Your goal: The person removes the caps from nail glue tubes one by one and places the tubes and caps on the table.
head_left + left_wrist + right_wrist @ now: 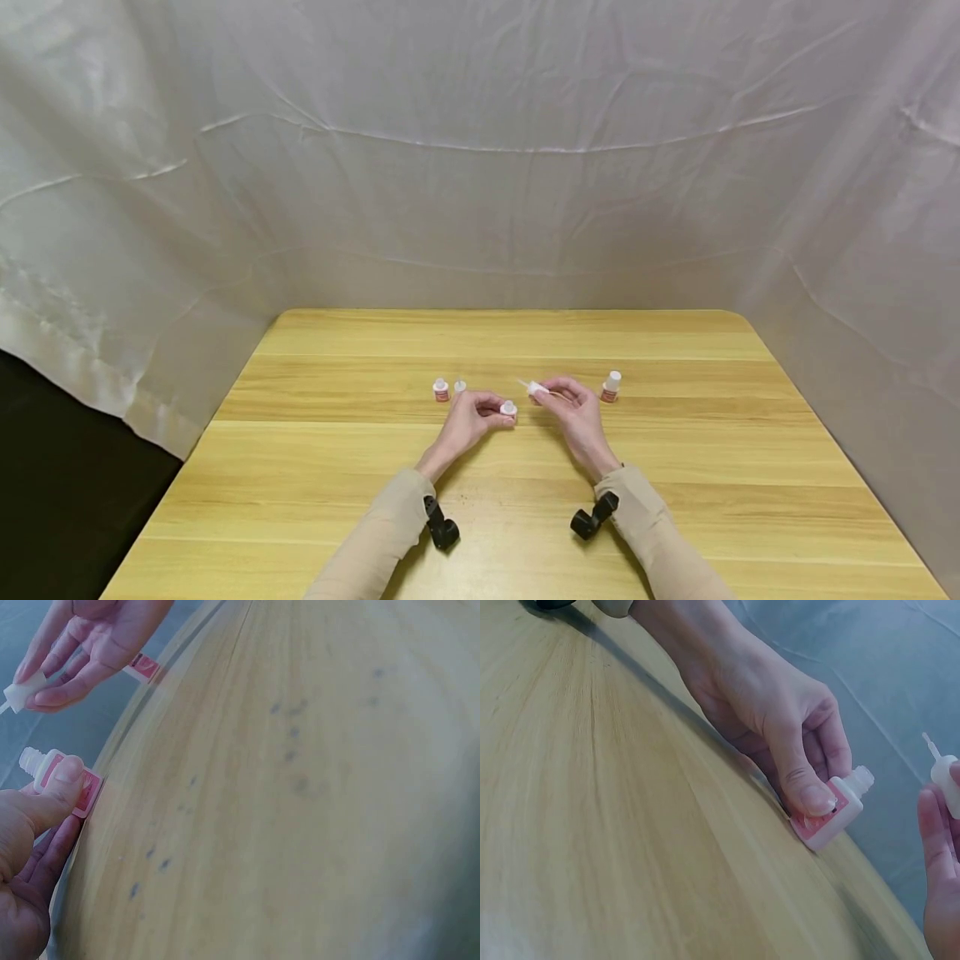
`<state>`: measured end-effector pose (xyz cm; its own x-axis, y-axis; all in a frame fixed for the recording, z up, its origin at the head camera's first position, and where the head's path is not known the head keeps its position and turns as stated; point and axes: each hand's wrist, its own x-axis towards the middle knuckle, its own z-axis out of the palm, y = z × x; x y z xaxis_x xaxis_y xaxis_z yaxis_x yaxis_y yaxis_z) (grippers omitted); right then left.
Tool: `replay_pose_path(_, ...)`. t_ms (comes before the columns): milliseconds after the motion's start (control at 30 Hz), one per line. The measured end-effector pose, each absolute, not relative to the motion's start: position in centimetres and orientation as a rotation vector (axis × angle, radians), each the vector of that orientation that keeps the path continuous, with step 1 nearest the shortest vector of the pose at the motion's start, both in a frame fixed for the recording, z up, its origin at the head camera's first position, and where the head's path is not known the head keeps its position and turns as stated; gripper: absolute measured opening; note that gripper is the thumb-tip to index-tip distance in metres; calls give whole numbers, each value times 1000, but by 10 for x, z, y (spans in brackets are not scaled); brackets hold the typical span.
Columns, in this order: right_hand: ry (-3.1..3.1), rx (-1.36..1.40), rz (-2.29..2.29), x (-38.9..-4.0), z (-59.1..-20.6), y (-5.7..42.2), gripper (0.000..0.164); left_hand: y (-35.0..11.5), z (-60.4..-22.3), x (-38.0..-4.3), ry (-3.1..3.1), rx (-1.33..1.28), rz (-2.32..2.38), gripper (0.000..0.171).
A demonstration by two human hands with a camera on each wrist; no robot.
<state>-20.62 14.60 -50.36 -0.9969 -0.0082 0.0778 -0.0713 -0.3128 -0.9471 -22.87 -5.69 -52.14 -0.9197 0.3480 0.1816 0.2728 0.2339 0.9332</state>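
Note:
My left hand point(461, 427) grips a small white bottle point(832, 817) with a pink label, fingers and thumb on its sides. The bottle stands upright at the tabletop, its threaded neck bare and uncapped. My right hand point(577, 419) pinches a white cap point(536, 388) with a thin pale applicator stem pointing up and to the left. In the head view this cap is held to the right of the bottle and a little farther back, apart from its neck. The left wrist view shows the same cap point(25, 691) between the right thumb and fingers.
Behind my left hand stand another small uncapped bottle point(441, 390) and a white cap point(460, 386) with its stem upward. A capped bottle point(611, 387) stands right of my right hand. The wooden table point(525, 342) is bordered by pale curtains point(525, 200).

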Motion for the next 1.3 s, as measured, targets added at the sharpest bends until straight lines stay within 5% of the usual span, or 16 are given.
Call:
replay_pose_path(400, -2014, 136, 2453, -207, -507, 148, 42, -57, -522, -229, 2418, 600, 1795, 25)
replay_pose_path(1300, -2256, 16, 2297, -210, -509, 152, 36, -57, -519, -228, 2448, 556, 1757, 24)
